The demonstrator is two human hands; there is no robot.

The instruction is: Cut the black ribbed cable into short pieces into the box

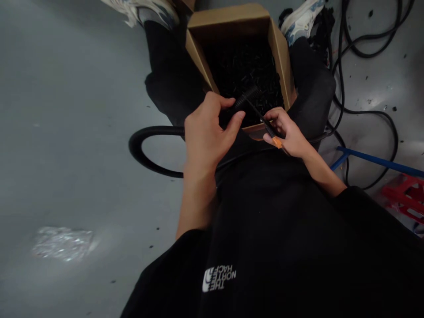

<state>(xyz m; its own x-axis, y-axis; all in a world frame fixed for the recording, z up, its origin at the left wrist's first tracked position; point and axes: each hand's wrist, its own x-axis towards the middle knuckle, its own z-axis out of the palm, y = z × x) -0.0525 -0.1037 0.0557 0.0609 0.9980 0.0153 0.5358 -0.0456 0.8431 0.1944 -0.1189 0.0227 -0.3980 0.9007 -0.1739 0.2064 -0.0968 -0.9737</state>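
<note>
Head view, nearest first: below is the black shirt (pixel 281 234), and beyond it the two hands work a little apart from each other. The left hand (pixel 207 132) pinches a corrugated black tube (pixel 244 98) between thumb and fingers, close to its end. The right hand (pixel 291 134) is closed around the handle of a thin cutting tool (pixel 269 127) with orange on it; its tip meets the tube, but I cannot tell whether it has bitten in. At the left, a loop of black hose (pixel 155 130) bends out, perhaps the same tube, and it looks uncut. Under the hands stands a cardboard box (pixel 228 17), where many small black pieces (pixel 241 57) lie, so I judge that much is already done, while this length is left. Farther, black cables (pixel 342 66) curl on the floor (pixel 82 132).
</note>
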